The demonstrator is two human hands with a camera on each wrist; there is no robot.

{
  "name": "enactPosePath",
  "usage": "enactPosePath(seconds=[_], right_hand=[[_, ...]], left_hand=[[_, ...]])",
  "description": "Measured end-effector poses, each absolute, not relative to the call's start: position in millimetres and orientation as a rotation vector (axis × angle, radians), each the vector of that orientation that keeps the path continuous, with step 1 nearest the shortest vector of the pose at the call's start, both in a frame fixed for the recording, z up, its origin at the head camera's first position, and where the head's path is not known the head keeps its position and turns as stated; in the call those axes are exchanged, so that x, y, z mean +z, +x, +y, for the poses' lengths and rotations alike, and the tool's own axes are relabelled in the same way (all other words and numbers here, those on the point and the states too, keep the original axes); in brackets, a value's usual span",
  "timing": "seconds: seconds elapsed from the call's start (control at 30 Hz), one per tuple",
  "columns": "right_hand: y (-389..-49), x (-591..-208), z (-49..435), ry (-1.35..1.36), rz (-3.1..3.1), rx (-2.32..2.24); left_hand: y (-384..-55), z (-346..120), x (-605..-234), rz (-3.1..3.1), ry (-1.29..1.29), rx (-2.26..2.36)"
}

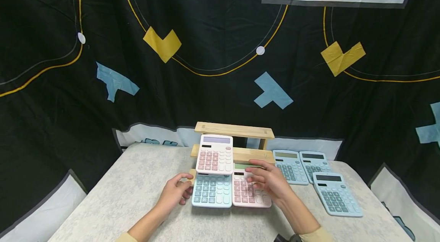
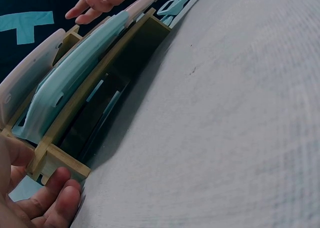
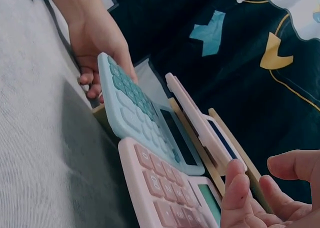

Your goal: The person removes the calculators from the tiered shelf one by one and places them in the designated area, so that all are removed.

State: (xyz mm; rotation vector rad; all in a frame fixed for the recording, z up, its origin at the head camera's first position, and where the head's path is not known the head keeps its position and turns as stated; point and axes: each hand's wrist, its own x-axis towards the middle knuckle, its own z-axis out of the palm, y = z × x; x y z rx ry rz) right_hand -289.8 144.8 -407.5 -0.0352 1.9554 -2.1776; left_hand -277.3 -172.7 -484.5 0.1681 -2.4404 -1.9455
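Observation:
A stepped wooden rack (image 1: 252,154) stands on the table with calculators leaning on its tiers. A white calculator with pink keys (image 1: 214,154) sits on the middle tier. Below it, a blue calculator (image 1: 211,192) and a pink calculator (image 1: 244,192) lean side by side on the lowest tier. My left hand (image 1: 175,192) holds the rack's lower left end, thumb above the wooden corner (image 2: 62,163) and fingers beneath. Over the pink calculator's right side hovers my right hand (image 1: 269,183), fingers loosely bent with nothing between them; the right wrist view shows its fingertips apart from the calculators.
Right of the rack, two blue calculators (image 1: 291,167) (image 1: 314,163) lie side by side, and another blue calculator (image 1: 337,194) lies nearer the front. A black patterned cloth (image 1: 220,97) hangs behind the pale table (image 1: 137,181).

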Motion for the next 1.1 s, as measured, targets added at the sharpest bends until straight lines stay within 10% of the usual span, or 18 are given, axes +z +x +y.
enactPosePath(seconds=[1.1], right_hand=[[-301.0, -410.7, 90.5, -0.18, 2.007, -2.12]], left_hand=[[-276.7, -173.4, -484.7, -2.448, 0.163, -1.951]])
